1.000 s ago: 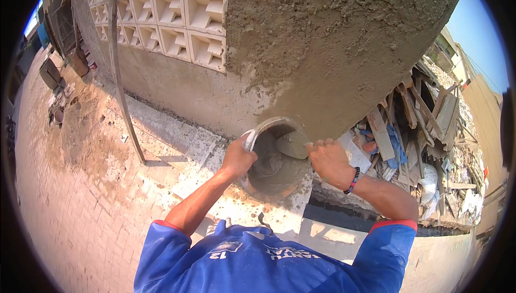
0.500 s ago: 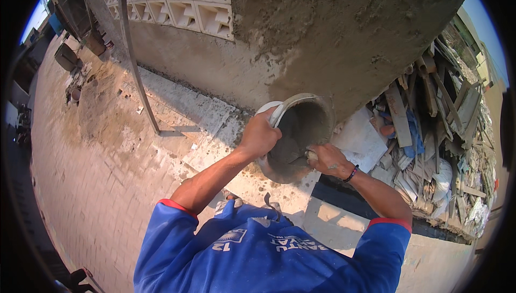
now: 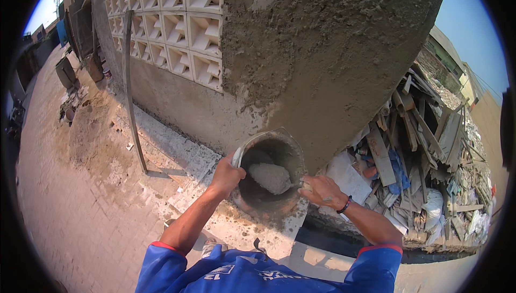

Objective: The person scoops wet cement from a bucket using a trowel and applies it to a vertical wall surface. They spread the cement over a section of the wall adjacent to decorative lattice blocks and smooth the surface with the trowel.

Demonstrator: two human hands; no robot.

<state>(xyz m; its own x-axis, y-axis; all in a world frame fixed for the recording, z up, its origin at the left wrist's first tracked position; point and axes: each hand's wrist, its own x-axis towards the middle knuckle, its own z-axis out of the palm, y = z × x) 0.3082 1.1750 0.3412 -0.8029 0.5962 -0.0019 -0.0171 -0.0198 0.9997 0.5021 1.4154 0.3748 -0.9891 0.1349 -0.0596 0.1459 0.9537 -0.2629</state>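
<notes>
My left hand (image 3: 227, 177) is closed on the left rim of a grey, mortar-stained bucket (image 3: 283, 152), which tilts with its mouth toward me. Closed around the handle of a trowel (image 3: 294, 185), my right hand (image 3: 323, 191) rests by the bucket's right edge. The blade lies across the mouth, heaped with wet grey mortar (image 3: 270, 178) that hides most of it. Darkness inside the bucket hides how much it holds. Just beyond stands a wall (image 3: 328, 56) with rough, damp plaster.
Pale ventilation blocks (image 3: 180, 51) fill the wall's upper left. A wooden strip (image 3: 129, 88) leans against it. To the right lies a pile of boards and rubble (image 3: 430, 148). Sand (image 3: 91, 137) lies on the paving (image 3: 80, 207) at left. A dark gap (image 3: 328, 237) runs below the rubble.
The trowel has come up from inside the bucket and now carries a heap of mortar. The view has tilted up, showing more wall, and the bucket sits lower in it.
</notes>
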